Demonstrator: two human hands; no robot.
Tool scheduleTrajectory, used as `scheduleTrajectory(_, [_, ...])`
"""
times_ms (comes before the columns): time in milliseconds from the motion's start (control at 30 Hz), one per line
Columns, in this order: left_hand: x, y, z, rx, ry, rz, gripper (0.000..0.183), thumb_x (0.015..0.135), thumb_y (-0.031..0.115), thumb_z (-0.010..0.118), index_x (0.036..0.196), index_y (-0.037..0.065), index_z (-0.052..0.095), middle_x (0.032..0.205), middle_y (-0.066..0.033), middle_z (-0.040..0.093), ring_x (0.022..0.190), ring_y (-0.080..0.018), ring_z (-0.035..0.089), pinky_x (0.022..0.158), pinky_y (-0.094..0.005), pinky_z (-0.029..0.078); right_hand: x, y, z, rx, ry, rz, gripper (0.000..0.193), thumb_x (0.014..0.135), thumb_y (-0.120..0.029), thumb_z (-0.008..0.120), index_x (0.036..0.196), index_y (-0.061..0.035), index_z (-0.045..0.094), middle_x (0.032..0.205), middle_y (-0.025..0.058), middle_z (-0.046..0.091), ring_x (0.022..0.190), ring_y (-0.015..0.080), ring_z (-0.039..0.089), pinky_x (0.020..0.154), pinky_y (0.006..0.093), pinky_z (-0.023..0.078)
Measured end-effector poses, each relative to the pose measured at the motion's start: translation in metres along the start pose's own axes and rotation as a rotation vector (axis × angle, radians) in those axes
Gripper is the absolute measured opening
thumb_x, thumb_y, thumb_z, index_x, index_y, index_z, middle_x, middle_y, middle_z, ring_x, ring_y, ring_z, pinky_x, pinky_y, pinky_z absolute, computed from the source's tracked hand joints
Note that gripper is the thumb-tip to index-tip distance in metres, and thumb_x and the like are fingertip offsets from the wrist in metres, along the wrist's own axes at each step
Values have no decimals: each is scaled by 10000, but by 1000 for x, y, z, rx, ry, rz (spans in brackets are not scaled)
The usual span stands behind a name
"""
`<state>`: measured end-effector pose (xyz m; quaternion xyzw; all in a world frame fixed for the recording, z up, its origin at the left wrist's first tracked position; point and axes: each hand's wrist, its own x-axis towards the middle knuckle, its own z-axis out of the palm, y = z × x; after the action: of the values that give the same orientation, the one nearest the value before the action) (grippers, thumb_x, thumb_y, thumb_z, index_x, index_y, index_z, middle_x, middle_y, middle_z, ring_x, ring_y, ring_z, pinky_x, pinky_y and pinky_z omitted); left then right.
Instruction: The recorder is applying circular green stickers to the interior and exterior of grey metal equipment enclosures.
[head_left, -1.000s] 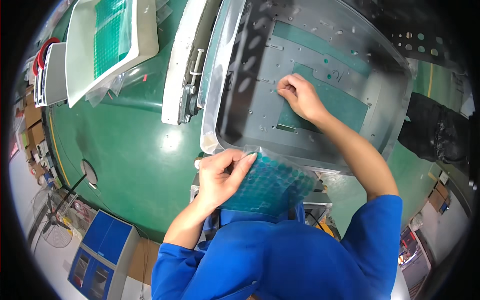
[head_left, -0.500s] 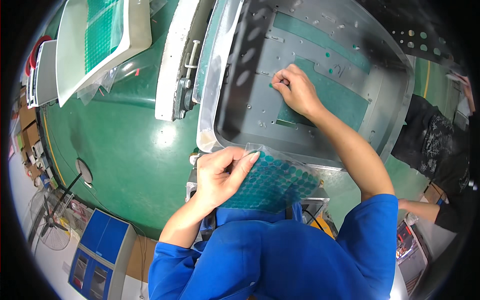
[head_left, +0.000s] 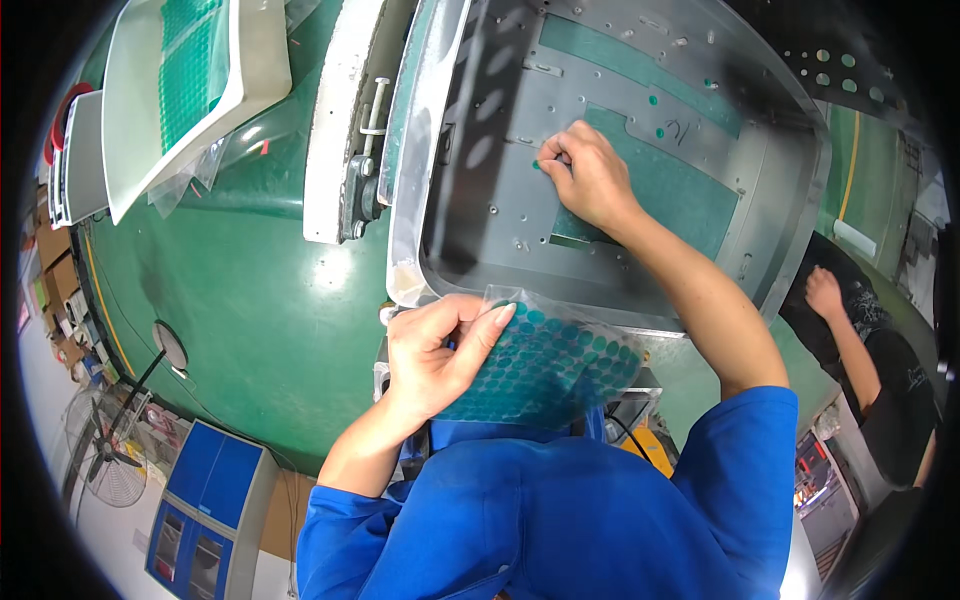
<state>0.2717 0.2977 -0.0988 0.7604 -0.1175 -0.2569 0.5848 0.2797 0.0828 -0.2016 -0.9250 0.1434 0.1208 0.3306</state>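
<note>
Right hand (head_left: pixel 590 178) has its fingertips pinched tight on a tiny green dot (head_left: pixel 537 164), just above the floor of a big grey metal case (head_left: pixel 500 250). Left hand (head_left: pixel 435 352) pinches a clear sheet (head_left: pixel 565 350) full of green dots, just outside the case's near edge.

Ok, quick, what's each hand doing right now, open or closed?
Left hand: closed, pinching the clear sheet of green round stickers.
Right hand: closed at a small green round sticker; held or just touched, can't tell.
</note>
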Motion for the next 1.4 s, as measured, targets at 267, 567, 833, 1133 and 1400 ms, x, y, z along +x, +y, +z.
scheduleTrajectory(267, [-1, 0, 2, -22, 11, -18, 112, 739, 55, 653, 670, 12, 576, 501, 5, 522, 431, -28, 436, 387, -175, 323, -1, -3, 0, -26, 16, -4, 35, 719, -127, 594, 738, -100, 581, 832, 53, 492, 843, 234, 494, 687, 367, 427])
scheduleTrajectory(567, [-1, 0, 1, -15, 13, -13, 111, 743, 57, 652, 680, 13, 572, 505, 12, 518, 438, -20, 430, 385, -171, 315, -5, -2, 6, -3, 109, -58, 61, 711, -131, 607, 749, -107, 566, 776, 40, 512, 776, 233, 516, 648, 362, 427])
scheduleTrajectory(833, [-3, -2, 0, -72, -3, -47, 110, 754, 59, 644, 688, 8, 573, 504, 26, 505, 452, -8, 416, 394, -160, 308, 9, -7, -10, 72, -29, 207, 288, 626, -156, 717, 835, -101, 527, 590, -15, 443, 523, 125, 416, 511, 272, 371])
scheduleTrajectory(1133, [-19, 10, 7, -196, 165, -32, 93, 771, 51, 624, 760, -3, 550, 621, 2, 562, 550, -13, 464, 473, -157, 363, -52, -46, -100, 974, -417, 54, 319, 724, -178, 664, 963, -10, 535, 836, 6, 557, 755, 82, 502, 664, 212, 397])
scheduleTrajectory(1400, [-29, 36, 62, 37, 155, 64, 143, 717, 59, 675, 796, 1, 570, 697, -42, 617, 625, -68, 554, 554, -206, 443, -124, -27, -133, 462, -313, -218, 99, 751, -78, 605, 789, 11, 584, 724, 77, 604, 658, 126, 574, 608, 243, 449])
